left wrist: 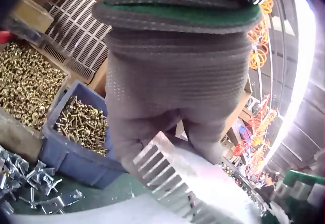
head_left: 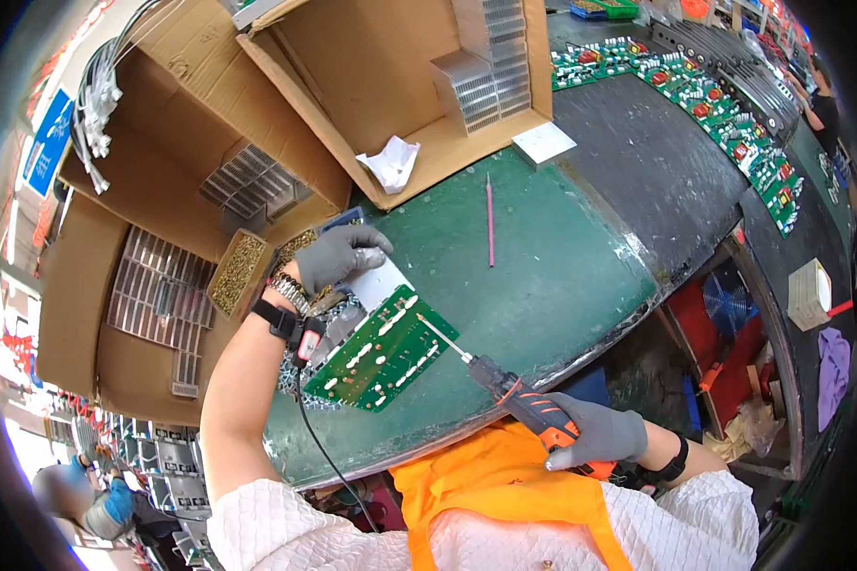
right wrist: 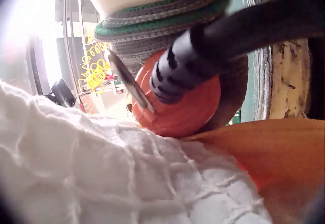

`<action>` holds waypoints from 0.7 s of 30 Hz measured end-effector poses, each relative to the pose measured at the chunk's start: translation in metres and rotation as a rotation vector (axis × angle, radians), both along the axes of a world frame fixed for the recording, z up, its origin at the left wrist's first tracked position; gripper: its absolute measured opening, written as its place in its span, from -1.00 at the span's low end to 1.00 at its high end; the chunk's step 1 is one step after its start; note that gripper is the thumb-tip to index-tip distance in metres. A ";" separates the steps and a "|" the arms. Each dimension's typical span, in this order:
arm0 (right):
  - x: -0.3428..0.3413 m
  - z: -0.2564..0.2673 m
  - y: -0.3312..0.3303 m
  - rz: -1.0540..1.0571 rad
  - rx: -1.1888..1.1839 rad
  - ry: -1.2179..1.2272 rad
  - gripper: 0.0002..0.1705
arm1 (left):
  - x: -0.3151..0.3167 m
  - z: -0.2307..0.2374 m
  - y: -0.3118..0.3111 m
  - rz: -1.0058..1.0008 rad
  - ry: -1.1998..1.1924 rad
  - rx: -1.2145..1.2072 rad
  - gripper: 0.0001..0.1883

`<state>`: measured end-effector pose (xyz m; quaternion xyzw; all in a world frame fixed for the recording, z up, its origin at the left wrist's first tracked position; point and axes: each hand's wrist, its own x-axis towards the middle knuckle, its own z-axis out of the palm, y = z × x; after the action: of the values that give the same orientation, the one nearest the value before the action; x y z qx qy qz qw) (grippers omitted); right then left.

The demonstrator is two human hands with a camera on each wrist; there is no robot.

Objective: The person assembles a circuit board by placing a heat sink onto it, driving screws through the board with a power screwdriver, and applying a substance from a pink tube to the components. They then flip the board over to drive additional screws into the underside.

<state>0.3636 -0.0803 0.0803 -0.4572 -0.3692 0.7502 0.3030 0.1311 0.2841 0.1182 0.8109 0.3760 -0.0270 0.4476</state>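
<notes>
My gloved left hand pinches a finned metal heat sink, its flat face pale in the head view. Just below that hand lies a green circuit board, solder side up, tilted on the bench. My gloved right hand grips an orange and black power screwdriver. Its long bit points up and left, the tip overlapping the board's upper edge in the head view. In the right wrist view, the tool's orange end and its black cord show close to the white sleeve.
Beside the left hand stand a blue bin of brass-coloured screws and loose metal clips. Cardboard boxes holding heat sinks line the back. A pink pen-like stick lies on the green bench; circuit boards run along the right.
</notes>
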 end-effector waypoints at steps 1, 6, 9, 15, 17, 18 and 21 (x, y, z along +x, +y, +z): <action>0.001 0.001 0.004 0.006 0.013 0.004 0.02 | -0.004 -0.008 0.005 -0.032 -0.049 -0.078 -0.78; 0.004 -0.004 0.008 0.043 -0.040 -0.011 0.03 | -0.007 -0.021 -0.006 -0.051 -0.122 -0.260 -0.78; 0.004 -0.006 0.008 0.060 -0.052 -0.028 0.04 | -0.006 -0.011 -0.012 -0.128 -0.101 -0.384 -0.54; 0.004 0.012 0.012 0.066 -0.067 -0.031 0.04 | 0.002 -0.007 -0.022 -0.383 0.008 -0.396 -0.03; 0.004 0.012 0.012 0.057 -0.071 -0.018 0.03 | 0.004 -0.008 -0.022 -0.384 0.058 -0.364 -0.07; 0.005 0.011 0.012 0.057 -0.060 -0.004 0.03 | 0.006 -0.009 -0.023 -0.389 0.108 -0.326 -0.10; 0.008 0.009 0.009 0.060 -0.035 -0.039 0.01 | 0.008 -0.008 -0.028 -0.329 0.078 -0.340 -0.24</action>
<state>0.3712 -0.0712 0.0894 -0.4657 -0.3754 0.7562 0.2653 0.1387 0.2561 0.1099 0.7726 0.2458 -0.1935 0.5524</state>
